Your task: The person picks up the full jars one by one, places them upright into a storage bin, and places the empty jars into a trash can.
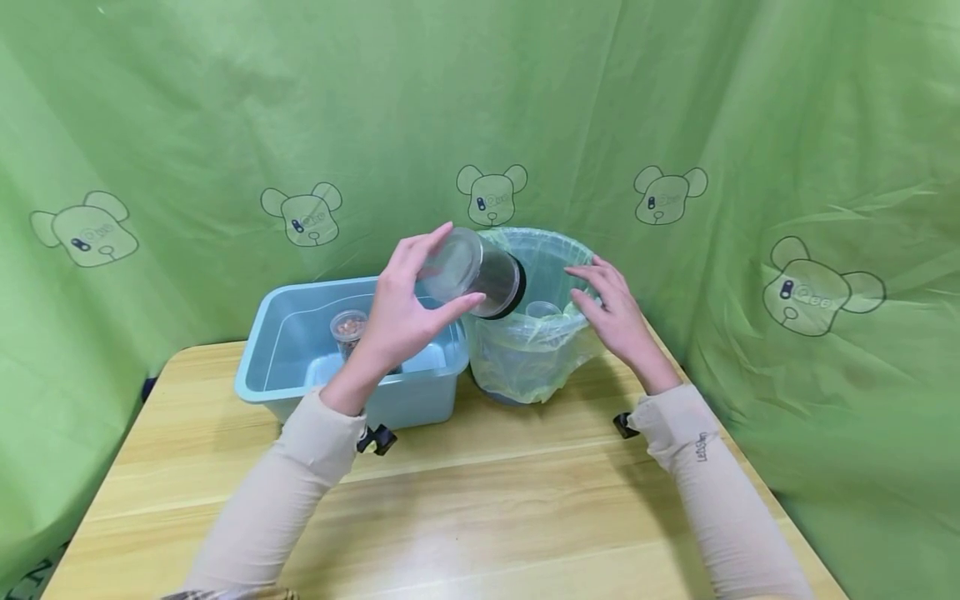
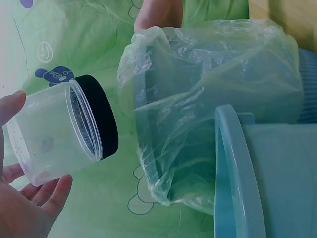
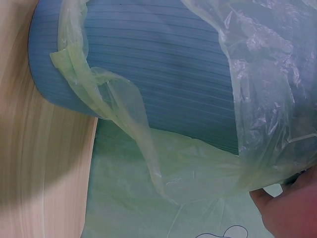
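My left hand (image 1: 405,308) grips a clear plastic jar (image 1: 454,265) with a black lid (image 2: 101,116), fingers and thumb around its base end. The jar is tilted on its side above the left rim of a blue trash bin, its lid end toward the bin. In the left wrist view it looks see-through, with no contents that I can make out. A translucent green bag (image 1: 525,337) lines the trash bin (image 3: 158,64). My right hand (image 1: 618,317) is at the bin's right rim, fingers loosely extended over the opening; whether they touch the bag is unclear.
A light blue tub (image 1: 258,367) stands left of the bin, holding a small clear jar (image 1: 348,327) of brownish pieces. Inside the bin lies a clear round container (image 1: 542,309). Everything stands on a wooden table (image 1: 465,517), with green curtains (image 1: 390,100) behind and beside it.
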The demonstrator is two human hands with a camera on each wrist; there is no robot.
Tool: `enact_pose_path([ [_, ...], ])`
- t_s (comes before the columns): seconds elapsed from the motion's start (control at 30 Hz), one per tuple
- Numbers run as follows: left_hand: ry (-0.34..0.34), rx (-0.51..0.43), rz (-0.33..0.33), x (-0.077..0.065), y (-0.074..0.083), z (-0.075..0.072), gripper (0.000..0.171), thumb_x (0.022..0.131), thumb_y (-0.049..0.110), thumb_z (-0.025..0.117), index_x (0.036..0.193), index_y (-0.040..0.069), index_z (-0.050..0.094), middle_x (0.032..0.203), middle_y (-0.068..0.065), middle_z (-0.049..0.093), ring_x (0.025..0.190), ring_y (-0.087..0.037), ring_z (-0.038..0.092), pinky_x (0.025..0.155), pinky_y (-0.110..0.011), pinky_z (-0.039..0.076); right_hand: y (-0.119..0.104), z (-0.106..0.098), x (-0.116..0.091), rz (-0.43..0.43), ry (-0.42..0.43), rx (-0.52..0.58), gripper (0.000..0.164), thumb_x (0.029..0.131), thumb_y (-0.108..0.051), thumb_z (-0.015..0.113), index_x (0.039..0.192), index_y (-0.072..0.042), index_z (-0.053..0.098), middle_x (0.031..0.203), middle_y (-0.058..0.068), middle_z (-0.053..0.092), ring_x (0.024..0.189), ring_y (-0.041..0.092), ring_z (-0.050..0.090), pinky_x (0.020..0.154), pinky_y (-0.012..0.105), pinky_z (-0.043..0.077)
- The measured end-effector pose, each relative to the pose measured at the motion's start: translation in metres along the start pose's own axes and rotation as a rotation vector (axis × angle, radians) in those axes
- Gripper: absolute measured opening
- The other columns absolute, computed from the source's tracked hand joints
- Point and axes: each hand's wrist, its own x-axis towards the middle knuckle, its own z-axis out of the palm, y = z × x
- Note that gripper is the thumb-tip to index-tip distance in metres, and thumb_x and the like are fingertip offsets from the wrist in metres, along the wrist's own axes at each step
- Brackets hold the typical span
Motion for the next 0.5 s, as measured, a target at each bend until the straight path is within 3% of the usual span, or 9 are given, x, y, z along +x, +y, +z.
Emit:
enact_pose_path([
  [0.3, -0.006, -0.071, -0.013, 0.012, -0.001, 0.021, 0.085, 0.083, 0.035, 0.088, 0.156, 0.023, 0.047, 0.142, -0.004, 0.054, 0.13, -0.014, 0.052, 0.105, -0.027, 0.053, 0.001, 0.0, 0.001, -0.018, 0.007, 0.0, 0.044, 0.107, -0.025, 0.054, 0.146, -0.005, 0.057, 0.156, 0.023, 0.045, 0.158, 0.038, 0.019, 0.123, 0.072, 0.014],
  [0.5, -0.017, -0.025, -0.013, 0.015, -0.002, 0.035, 0.087, 0.082, 0.04, 0.088, 0.157, 0.024, 0.046, 0.142, -0.004, 0.054, 0.13, -0.015, 0.052, 0.105, -0.032, 0.051, 0.002, 0.0, 0.0, -0.025, 0.009, -0.005, 0.045, 0.106, -0.026, 0.054, 0.146, -0.005, 0.057, 0.154, 0.024, 0.048, 0.158, 0.038, 0.02, 0.124, 0.072, 0.013],
])
